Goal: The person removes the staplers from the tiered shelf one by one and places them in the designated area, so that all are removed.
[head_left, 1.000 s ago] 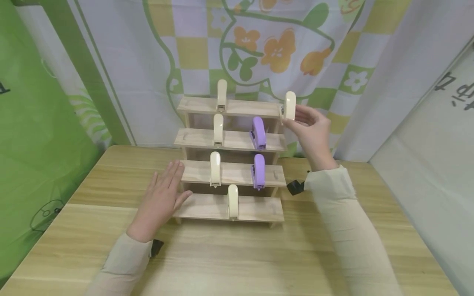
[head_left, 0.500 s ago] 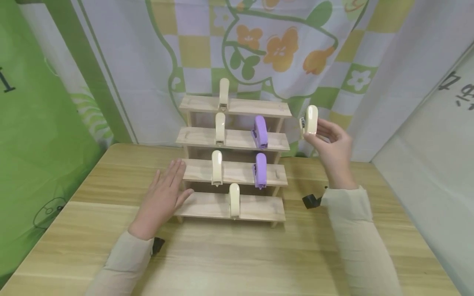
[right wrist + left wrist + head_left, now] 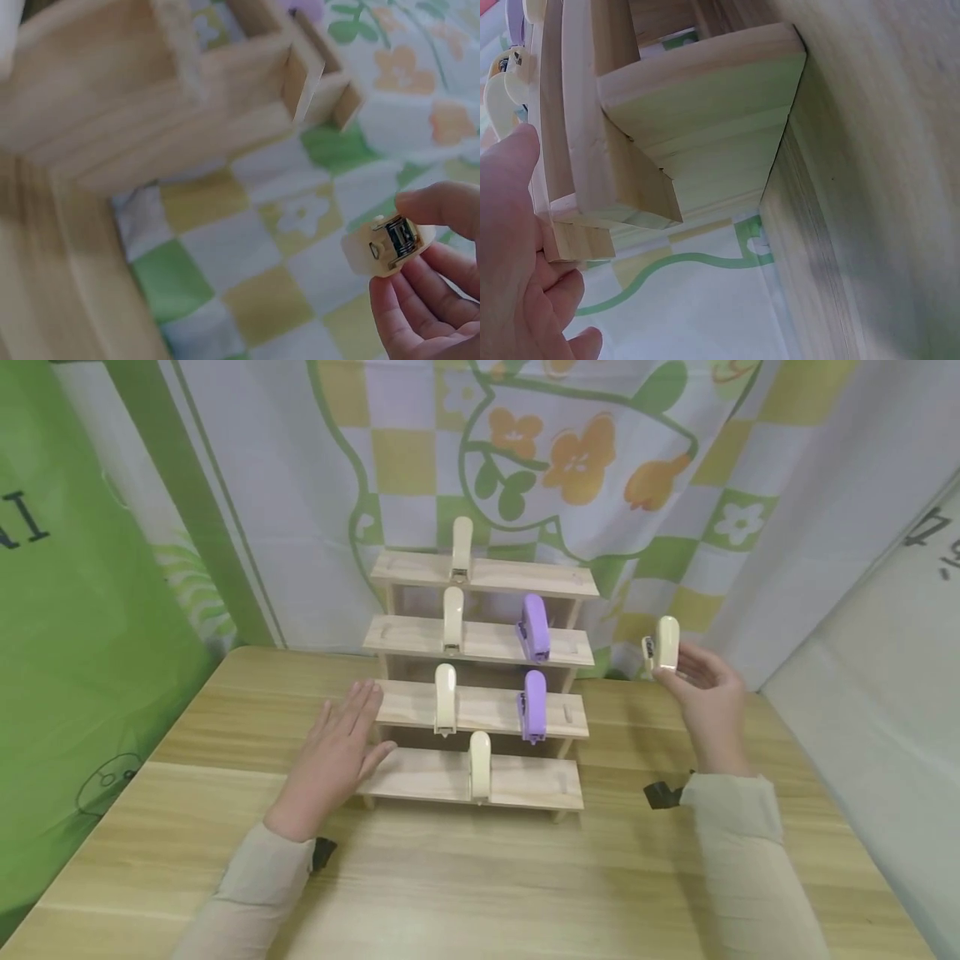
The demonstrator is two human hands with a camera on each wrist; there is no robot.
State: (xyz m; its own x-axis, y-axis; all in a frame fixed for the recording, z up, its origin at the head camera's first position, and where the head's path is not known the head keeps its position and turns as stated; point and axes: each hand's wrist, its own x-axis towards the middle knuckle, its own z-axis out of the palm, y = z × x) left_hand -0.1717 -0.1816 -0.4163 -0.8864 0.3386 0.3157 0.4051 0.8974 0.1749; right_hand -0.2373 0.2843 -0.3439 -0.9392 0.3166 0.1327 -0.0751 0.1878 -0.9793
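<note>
A cream stapler point(image 3: 666, 643) is pinched between the thumb and fingers of my right hand point(image 3: 712, 706), in the air to the right of the wooden tiered rack point(image 3: 408, 777). In the right wrist view the metal inner part of this stapler point(image 3: 394, 244) faces the camera. My left hand point(image 3: 333, 756) lies with straight fingers at the left end of the rack's second shelf from the bottom. On the rack stand cream staplers, one per shelf, such as the lowest one point(image 3: 480, 768). Two purple staplers, an upper one point(image 3: 535, 628) and a lower one point(image 3: 533, 706), stand right of them on the middle shelves.
The rack stands on a wood-grain table point(image 3: 480, 885). A patterned curtain point(image 3: 405, 460) hangs right behind it. Green cloth point(image 3: 90, 610) is on the left and a white panel point(image 3: 877, 693) on the right. Black wrist pieces point(image 3: 663, 794) show beside the sleeves.
My right hand has carried the cream stapler from the right end of the top shelf outward to the right and lower. My left hand has stayed at the rack. The head view has shifted slightly.
</note>
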